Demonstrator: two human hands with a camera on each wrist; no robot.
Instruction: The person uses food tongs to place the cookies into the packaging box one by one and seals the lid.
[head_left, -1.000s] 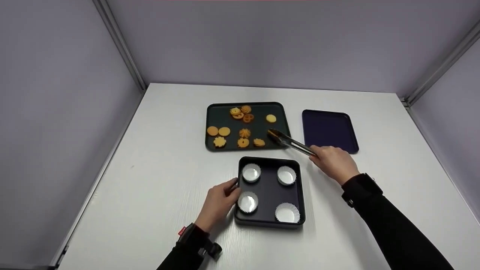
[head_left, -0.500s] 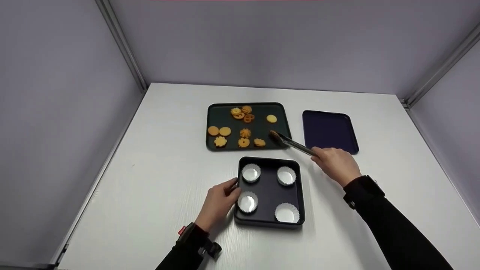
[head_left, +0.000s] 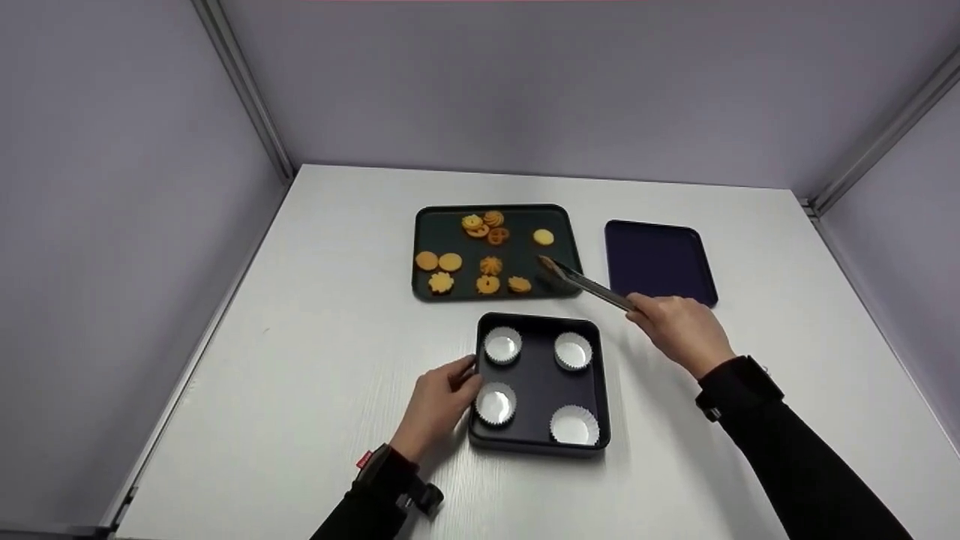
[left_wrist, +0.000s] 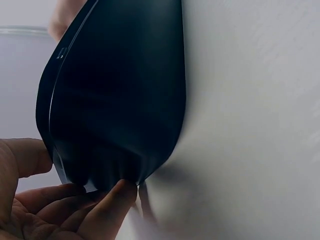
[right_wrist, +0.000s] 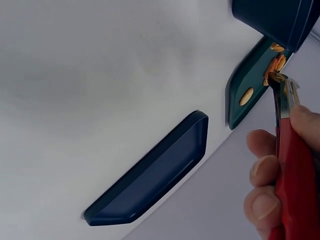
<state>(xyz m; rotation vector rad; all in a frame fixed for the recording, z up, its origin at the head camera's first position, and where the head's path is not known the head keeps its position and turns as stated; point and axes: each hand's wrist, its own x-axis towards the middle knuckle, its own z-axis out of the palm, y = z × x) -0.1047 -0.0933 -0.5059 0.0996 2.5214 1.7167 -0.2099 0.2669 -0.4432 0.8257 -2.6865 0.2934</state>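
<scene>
White tabletop (head_left: 300,337) | right hand (head_left: 679,330) grips red-handled tongs (right_wrist: 296,180) | left hand (head_left: 437,401) pinches dark box (head_left: 536,390)

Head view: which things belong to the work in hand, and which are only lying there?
Seemingly in use:
Tongs, held by the right hand
Dark box, held by the left hand
White cups inside it
Cookies on the green tray

Seemingly only lying there:
Purple tray, held by neither hand

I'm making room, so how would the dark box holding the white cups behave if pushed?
The dark box looks stiff, given its straight raised walls. Wide and low, it seems unlikely to tip. On the smooth-looking white table, it would probably slide.
</scene>
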